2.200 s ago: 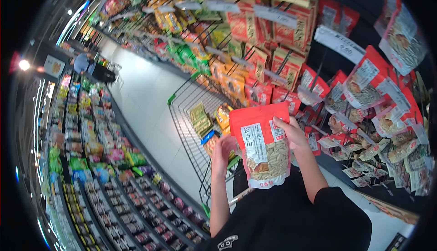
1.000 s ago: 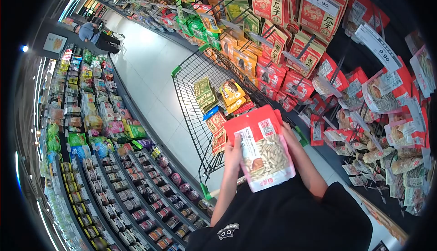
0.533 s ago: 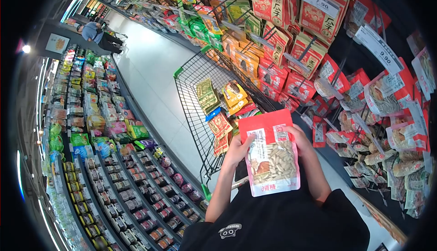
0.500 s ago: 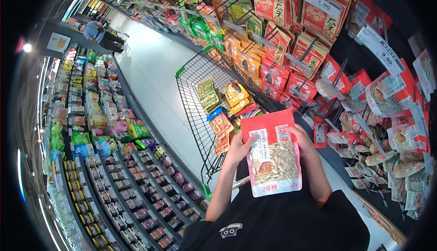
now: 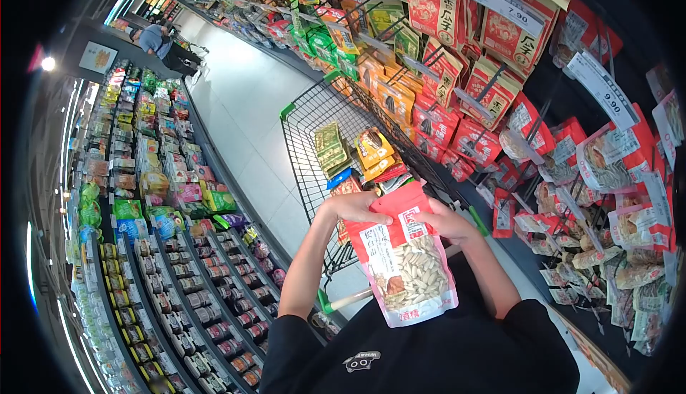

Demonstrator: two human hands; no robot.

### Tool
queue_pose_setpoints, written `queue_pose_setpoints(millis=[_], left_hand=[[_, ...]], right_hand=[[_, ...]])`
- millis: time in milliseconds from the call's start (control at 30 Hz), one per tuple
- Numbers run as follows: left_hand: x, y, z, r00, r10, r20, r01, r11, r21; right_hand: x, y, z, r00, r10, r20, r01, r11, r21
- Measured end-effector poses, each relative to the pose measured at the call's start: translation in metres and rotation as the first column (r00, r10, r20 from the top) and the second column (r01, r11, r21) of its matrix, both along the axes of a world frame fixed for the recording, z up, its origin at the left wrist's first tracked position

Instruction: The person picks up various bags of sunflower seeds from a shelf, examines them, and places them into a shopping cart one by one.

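A red and white pouch of sunflower seeds (image 5: 414,269) is held up in front of my chest, its clear window showing the pale seeds. My left hand (image 5: 357,208) grips its upper left edge, thumb on the front. At the upper right edge, my right hand (image 5: 449,221) pinches it, thumb on the front too. The pouch leans, its top to the left. Behind it stands a wire shopping cart (image 5: 304,136) with green corners. In the cart lie a yellow snack bag (image 5: 373,147), a green packet (image 5: 330,147) and several other packets, partly hidden by my hands.
Red seed bags (image 5: 436,8) and other packets hang from hooks on the right-hand rack, with price tags (image 5: 604,90) jutting out. Shelves of small jars (image 5: 189,287) curve along the left. Up the tiled aisle (image 5: 229,101), a person (image 5: 166,47) stands by the left shelves.
The pouch has tilted, its top swinging left and its bottom moving slightly lower. My left hand has shifted up and left, and my right hand has moved left and a little down with it.
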State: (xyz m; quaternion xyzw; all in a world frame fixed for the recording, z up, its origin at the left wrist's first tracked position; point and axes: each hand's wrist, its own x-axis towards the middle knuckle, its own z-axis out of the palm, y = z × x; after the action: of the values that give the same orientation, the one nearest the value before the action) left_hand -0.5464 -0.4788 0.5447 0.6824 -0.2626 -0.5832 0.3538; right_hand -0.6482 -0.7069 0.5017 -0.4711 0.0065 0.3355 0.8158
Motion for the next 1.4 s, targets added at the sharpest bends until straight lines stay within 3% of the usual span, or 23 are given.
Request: queue_pose_setpoints(millis=[100,200,233,300,367,433,500,600,633,667,733,800,833,900,933,967,1067,1167,1267,1300,1400], left_hand=[[-0.003,0.017,-0.017,0.999,0.026,-0.024,-0.025,1.000,0.015],[-0.006,0.048,-0.032,0.995,0.043,0.089,-0.050,0.995,0.081],[-0.013,0.061,-0.034,0.984,0.166,0.069,-0.166,0.986,-0.012],[-0.019,0.091,-0.010,0.967,0.245,0.069,-0.252,0.961,0.115],[-0.041,0.136,-0.038,0.802,0.593,0.074,-0.583,0.803,-0.122],[-0.049,0.147,-0.035,0.608,0.790,0.079,-0.778,0.612,-0.141],[-0.052,0.145,-0.037,0.336,0.941,0.032,-0.925,0.337,-0.178],[-0.047,0.149,-0.097,0.093,0.976,0.198,-0.931,0.156,-0.331],[-0.044,0.140,-0.125,-0.059,0.975,0.215,-0.882,0.050,-0.470],[-0.039,0.149,-0.164,-0.123,0.859,0.497,-0.928,0.078,-0.364],[-0.038,0.120,-0.187,-0.246,0.638,0.729,-0.895,0.140,-0.424],[-0.036,0.101,-0.210,-0.252,0.664,0.704,-0.919,0.064,-0.390],[-0.033,0.111,-0.250,-0.242,0.712,0.659,-0.939,-0.002,-0.343],[-0.034,0.080,-0.245,-0.385,0.909,0.159,-0.881,-0.311,-0.357],[-0.034,0.064,-0.241,-0.441,0.890,-0.115,-0.839,-0.454,-0.299],[-0.033,0.055,-0.234,-0.404,0.885,-0.232,-0.877,-0.447,-0.178],[-0.023,0.031,-0.285,-0.517,0.666,-0.538,-0.798,-0.603,0.020],[-0.015,-0.015,-0.287,-0.616,0.612,-0.496,-0.764,-0.617,0.187],[-0.023,-0.044,-0.322,-0.617,0.625,-0.478,-0.777,-0.580,0.244],[-0.032,-0.046,-0.355,-0.575,0.616,-0.538,-0.805,-0.541,0.241],[-0.048,-0.055,-0.358,-0.574,0.656,-0.490,-0.818,-0.431,0.381]], right_hand=[[0.003,0.010,-0.006,0.999,-0.003,-0.045,0.002,1.000,-0.011],[0.004,0.017,-0.034,0.989,-0.141,-0.049,0.128,0.968,-0.215],[0.003,0.017,-0.052,0.984,-0.176,-0.037,0.169,0.973,-0.155],[-0.001,0.004,-0.080,0.939,-0.238,0.247,0.330,0.823,-0.463],[-0.012,-0.010,-0.099,0.854,-0.166,0.493,0.492,0.566,-0.661],[-0.027,-0.024,-0.106,0.841,-0.083,0.535,0.496,0.515,-0.699],[-0.036,-0.025,-0.113,0.815,0.028,0.579,0.492,0.495,-0.716],[-0.039,-0.022,-0.101,0.785,0.191,0.590,0.470,0.437,-0.767],[-0.038,-0.018,-0.098,0.806,0.219,0.550,0.430,0.420,-0.799],[-0.036,-0.016,-0.097,0.825,0.244,0.509,0.392,0.402,-0.828],[-0.036,-0.014,-0.104,0.795,0.327,0.511,0.389,0.373,-0.843],[-0.035,-0.013,-0.105,0.773,0.372,0.515,0.391,0.360,-0.847],[-0.035,-0.013,-0.103,0.774,0.360,0.521,0.393,0.371,-0.841],[-0.035,-0.013,-0.102,0.779,0.353,0.519,0.394,0.368,-0.842],[-0.035,-0.012,-0.103,0.780,0.349,0.519,0.395,0.369,-0.842],[-0.035,-0.012,-0.102,0.786,0.354,0.506,0.381,0.366,-0.849],[-0.034,-0.012,-0.098,0.804,0.344,0.485,0.359,0.368,-0.857],[-0.034,-0.012,-0.096,0.814,0.322,0.483,0.359,0.376,-0.855],[-0.034,-0.011,-0.096,0.816,0.327,0.477,0.357,0.365,-0.860],[-0.034,-0.011,-0.098,0.814,0.325,0.481,0.362,0.363,-0.858],[-0.034,-0.011,-0.095,0.814,0.328,0.480,0.362,0.361,-0.860]])
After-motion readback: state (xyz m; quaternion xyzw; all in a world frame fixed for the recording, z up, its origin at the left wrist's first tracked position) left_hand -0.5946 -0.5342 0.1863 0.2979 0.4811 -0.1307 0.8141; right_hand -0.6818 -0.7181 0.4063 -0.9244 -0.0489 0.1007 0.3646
